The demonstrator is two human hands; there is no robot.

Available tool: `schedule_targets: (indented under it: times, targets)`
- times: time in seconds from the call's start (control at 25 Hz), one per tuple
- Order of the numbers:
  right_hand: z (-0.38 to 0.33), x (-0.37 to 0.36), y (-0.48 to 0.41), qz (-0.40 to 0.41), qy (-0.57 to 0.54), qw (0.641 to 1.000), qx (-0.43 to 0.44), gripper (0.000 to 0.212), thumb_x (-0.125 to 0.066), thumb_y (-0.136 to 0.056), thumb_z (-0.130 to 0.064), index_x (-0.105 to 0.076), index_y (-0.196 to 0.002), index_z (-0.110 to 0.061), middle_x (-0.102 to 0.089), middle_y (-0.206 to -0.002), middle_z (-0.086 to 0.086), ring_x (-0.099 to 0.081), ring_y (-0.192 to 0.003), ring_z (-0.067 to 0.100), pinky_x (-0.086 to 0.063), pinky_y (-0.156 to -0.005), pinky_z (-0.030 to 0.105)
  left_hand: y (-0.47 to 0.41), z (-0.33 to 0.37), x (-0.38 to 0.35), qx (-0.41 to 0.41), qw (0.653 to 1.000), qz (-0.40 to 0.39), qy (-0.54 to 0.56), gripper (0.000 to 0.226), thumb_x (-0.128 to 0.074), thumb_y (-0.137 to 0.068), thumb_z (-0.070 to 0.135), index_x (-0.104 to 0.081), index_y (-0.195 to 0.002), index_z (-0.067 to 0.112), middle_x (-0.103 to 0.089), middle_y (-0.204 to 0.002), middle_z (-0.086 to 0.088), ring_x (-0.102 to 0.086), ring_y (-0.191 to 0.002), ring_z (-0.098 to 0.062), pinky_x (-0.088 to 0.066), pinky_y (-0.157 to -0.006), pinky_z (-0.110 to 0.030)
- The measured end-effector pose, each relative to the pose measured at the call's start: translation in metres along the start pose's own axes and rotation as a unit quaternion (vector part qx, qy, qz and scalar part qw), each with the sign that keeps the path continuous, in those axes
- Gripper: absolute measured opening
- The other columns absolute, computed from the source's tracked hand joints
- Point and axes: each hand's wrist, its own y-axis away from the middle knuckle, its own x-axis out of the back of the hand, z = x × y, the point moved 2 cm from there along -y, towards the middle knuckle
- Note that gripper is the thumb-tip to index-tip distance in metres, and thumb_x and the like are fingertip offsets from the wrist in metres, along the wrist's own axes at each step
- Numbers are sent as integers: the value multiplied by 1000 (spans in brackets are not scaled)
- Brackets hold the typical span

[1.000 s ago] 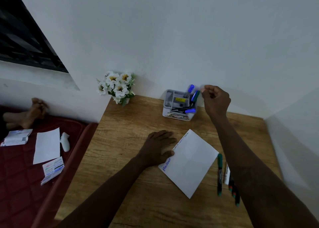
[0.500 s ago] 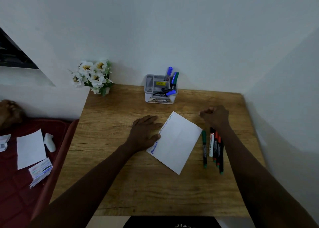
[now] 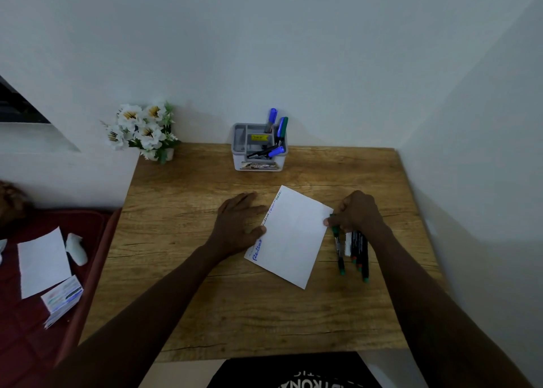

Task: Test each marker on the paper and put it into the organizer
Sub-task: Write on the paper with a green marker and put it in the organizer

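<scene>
Scanning from the left, I see a red cover (image 3: 35, 314) with a loose white sheet (image 3: 42, 262) on it, then white flowers (image 3: 141, 130) at the far left corner of the wooden table (image 3: 235, 314). My left hand (image 3: 238, 226) lies flat with fingers spread, its thumb pressing the left edge of the paper (image 3: 293, 237), which has blue writing along that edge. Behind it, the grey organizer (image 3: 238, 161) stands against the wall with blue and green capped markers (image 3: 273, 117) in its right side. My right hand (image 3: 360, 211) pinches the top end of the green marker (image 3: 339, 249), just beside the paper's right edge. The remaining markers (image 3: 360, 249) lie side by side, right of it.
</scene>
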Motion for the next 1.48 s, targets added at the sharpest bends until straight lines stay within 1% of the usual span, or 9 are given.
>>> schedule_targets:
  times: [0.28,0.44,0.52,0.64,0.8,0.92,1.08,1.32,1.48]
  targets:
    - [-33,16,6,43,-97,994,30,13,-90,-68,-18,-80,-75,-14,-75,-78,10,-69,-65,18,-56,-60,28,-5,15,-3,-35,997,59,18,48,-51,-93,55,-65,-129,27,-63,-136,-1,-54,-131,-22,-40,-108,-52]
    - [-81,3,20,-35,-258,964,47,13,-85,-79,-14,-81,-91,-10,-77,-77,6,-65,-62,13,-55,-56,26,-6,48,22,21,979,105,171,39,-55,-98,49,-69,-125,26,-75,-112,6,-68,-92,4,-52,-81,-17]
    - [-102,-7,29,-88,-249,960,93,11,-83,-83,-16,-82,-94,-14,-79,-83,5,-66,-67,11,-56,-60,25,-8,62,34,54,951,106,286,37,-64,-96,41,-68,-128,24,-78,-96,4,-69,-76,4,-50,-68,-12]
    - [-119,-23,37,-133,-248,948,149,17,-81,-85,-15,-81,-102,-12,-79,-90,10,-67,-69,11,-57,-61,23,-10,66,45,129,870,89,468,36,-72,-92,31,-69,-126,17,-78,-87,-7,-69,-71,-14,-53,-59,-27]
    - [-125,-40,40,-133,-305,931,153,22,-78,-90,-28,-79,-105,-13,-80,-93,9,-72,-76,18,-58,-63,26,-4,61,49,199,784,107,578,27,-70,-93,18,-69,-119,10,-75,-86,-12,-67,-75,-19,-60,-69,-33]
    - [-116,-51,43,-147,-297,935,128,47,-72,-86,-58,-79,-97,-13,-79,-88,6,-66,-67,14,-53,-59,25,4,47,53,263,678,159,668,22,-69,-94,16,-66,-110,2,-71,-86,-11,-68,-76,-17,-61,-84,-40]
    - [-108,-66,46,-143,-299,933,144,53,-72,-79,-65,-77,-95,-14,-71,-75,-7,-54,-65,11,-44,-55,25,20,33,57,297,578,203,732,22,-65,-95,11,-62,-112,-3,-71,-87,-13,-70,-77,-17,-62,-80,-33]
    - [-108,-89,38,-41,-374,920,110,59,-84,-71,-63,-66,-103,-18,-61,-77,-1,-51,-59,9,-45,-50,28,30,33,51,301,539,224,754,22,-61,-97,11,-60,-113,-4,-71,-102,-19,-70,-90,-23,-60,-84,-34]
    - [-110,-90,41,81,-291,940,157,47,-83,-76,-57,-66,-103,-23,-67,-83,-3,-62,-74,10,-50,-66,30,31,38,48,305,540,224,752,17,-61,-97,10,-61,-109,-2,-71,-103,-19,-71,-89,-23,-60,-88,-37]
